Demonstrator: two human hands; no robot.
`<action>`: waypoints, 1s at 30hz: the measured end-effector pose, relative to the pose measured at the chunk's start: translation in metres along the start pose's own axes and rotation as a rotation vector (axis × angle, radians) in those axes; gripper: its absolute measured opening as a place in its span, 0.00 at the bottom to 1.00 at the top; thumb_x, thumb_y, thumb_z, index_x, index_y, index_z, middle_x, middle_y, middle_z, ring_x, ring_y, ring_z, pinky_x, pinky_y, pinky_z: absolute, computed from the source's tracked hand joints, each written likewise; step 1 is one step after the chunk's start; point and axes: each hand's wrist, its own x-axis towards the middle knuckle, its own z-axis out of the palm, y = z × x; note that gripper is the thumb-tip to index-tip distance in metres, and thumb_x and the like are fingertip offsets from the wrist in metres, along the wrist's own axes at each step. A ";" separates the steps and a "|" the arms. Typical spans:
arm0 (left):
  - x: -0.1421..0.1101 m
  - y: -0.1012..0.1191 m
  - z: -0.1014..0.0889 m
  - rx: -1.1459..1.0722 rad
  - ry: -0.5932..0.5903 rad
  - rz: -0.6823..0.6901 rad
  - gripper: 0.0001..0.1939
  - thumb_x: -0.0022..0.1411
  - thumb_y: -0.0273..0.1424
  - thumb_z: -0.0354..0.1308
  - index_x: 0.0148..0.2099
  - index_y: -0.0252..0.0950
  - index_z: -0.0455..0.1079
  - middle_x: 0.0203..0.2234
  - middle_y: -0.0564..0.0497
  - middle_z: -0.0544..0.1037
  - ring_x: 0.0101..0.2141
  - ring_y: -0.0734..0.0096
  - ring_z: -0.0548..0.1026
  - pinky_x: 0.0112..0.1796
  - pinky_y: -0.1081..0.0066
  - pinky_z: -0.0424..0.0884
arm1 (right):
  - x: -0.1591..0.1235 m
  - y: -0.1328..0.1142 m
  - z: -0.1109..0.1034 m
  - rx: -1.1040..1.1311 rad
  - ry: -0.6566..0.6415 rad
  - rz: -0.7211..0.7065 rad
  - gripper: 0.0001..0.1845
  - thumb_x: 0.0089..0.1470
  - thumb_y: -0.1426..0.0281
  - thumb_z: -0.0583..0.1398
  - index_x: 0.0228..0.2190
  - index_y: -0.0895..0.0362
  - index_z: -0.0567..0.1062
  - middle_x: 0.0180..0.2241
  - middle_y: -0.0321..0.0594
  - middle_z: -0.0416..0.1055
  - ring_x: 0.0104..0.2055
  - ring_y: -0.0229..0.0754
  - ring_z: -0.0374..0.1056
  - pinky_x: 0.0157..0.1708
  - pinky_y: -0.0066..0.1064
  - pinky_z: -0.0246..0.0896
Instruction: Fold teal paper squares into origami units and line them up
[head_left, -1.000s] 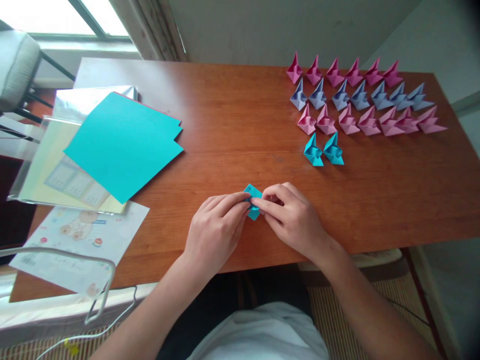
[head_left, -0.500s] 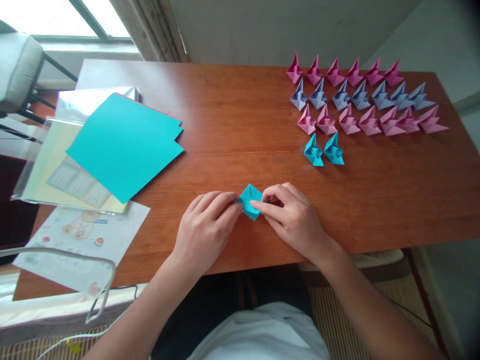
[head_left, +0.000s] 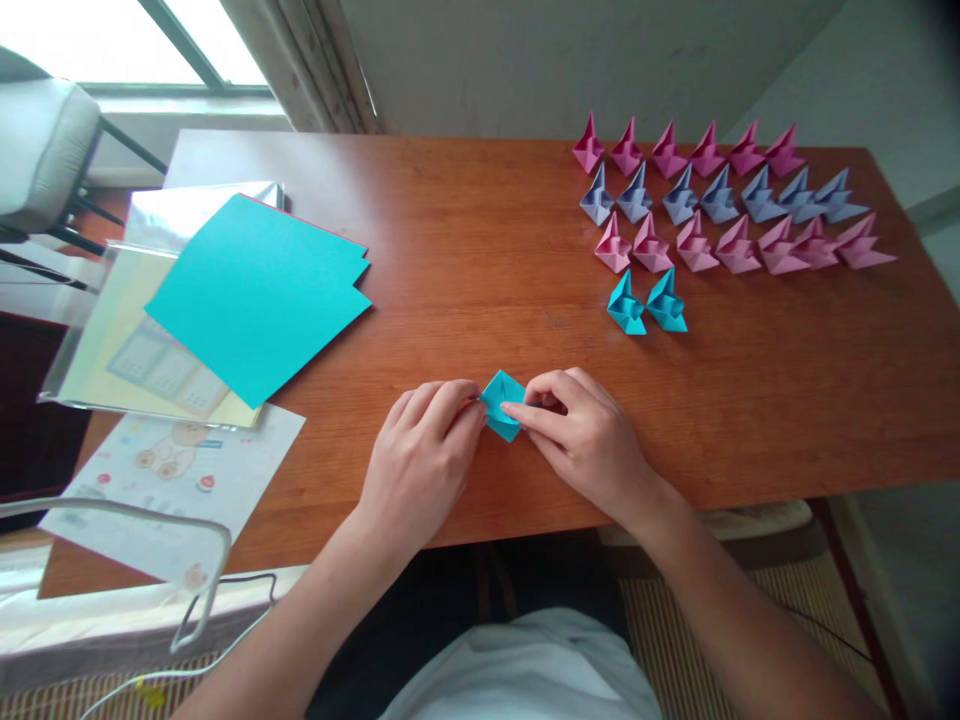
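Note:
A small folded turquoise origami paper [head_left: 501, 392], roughly diamond-shaped, lies between my hands near the table's front edge. My left hand [head_left: 427, 450] pinches its left corner. On the other side, my right hand [head_left: 581, 430] grips the right corner, with one finger stretched across the paper's face. The fingertips partly cover both corners. Beyond my right hand stand two finished-looking turquoise origami figures [head_left: 625, 304], each with a pointed top.
Rows of pink origami figures [head_left: 696, 243], lilac ones [head_left: 681, 197] and magenta ones [head_left: 667, 150] stand at the back right of the wooden table [head_left: 450, 250]. Turquoise sheets [head_left: 259, 300] overlap plastic packets [head_left: 82, 350] at left, above a printed white sheet [head_left: 247, 460].
My view has shifted slightly, and my left hand's fingers have moved a little at the paper's left corner. The right hand keeps its place.

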 end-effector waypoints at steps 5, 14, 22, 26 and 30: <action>-0.004 0.001 0.005 -0.061 0.015 0.059 0.12 0.69 0.23 0.57 0.52 0.33 0.74 0.52 0.43 0.80 0.51 0.57 0.77 0.52 0.60 0.72 | 0.001 -0.001 0.000 -0.002 -0.007 0.014 0.13 0.66 0.72 0.58 0.44 0.48 0.82 0.40 0.42 0.75 0.41 0.44 0.65 0.41 0.38 0.66; -0.005 0.005 0.004 0.001 0.008 0.068 0.12 0.69 0.24 0.56 0.53 0.34 0.74 0.54 0.44 0.80 0.51 0.56 0.78 0.50 0.59 0.73 | 0.003 -0.001 0.000 0.009 -0.002 0.003 0.12 0.67 0.72 0.58 0.43 0.50 0.82 0.40 0.42 0.75 0.41 0.44 0.66 0.42 0.38 0.67; -0.003 0.006 0.004 -0.029 0.009 0.083 0.11 0.69 0.23 0.57 0.52 0.31 0.75 0.52 0.46 0.82 0.48 0.56 0.78 0.49 0.59 0.73 | 0.003 -0.001 -0.002 0.011 -0.005 0.006 0.11 0.67 0.71 0.58 0.45 0.53 0.80 0.41 0.42 0.76 0.42 0.45 0.67 0.44 0.38 0.68; 0.000 0.006 0.005 -0.059 0.005 0.068 0.08 0.69 0.23 0.57 0.47 0.32 0.75 0.50 0.45 0.82 0.46 0.57 0.78 0.48 0.59 0.74 | 0.001 0.002 -0.003 0.035 -0.009 -0.002 0.11 0.67 0.71 0.58 0.47 0.56 0.79 0.43 0.44 0.76 0.43 0.45 0.68 0.46 0.39 0.68; 0.002 0.007 0.006 -0.099 0.008 0.038 0.07 0.70 0.23 0.56 0.46 0.32 0.75 0.47 0.45 0.82 0.44 0.59 0.78 0.47 0.60 0.76 | -0.002 0.004 -0.004 0.023 0.024 0.030 0.09 0.67 0.71 0.58 0.41 0.56 0.80 0.39 0.43 0.76 0.42 0.45 0.68 0.45 0.38 0.67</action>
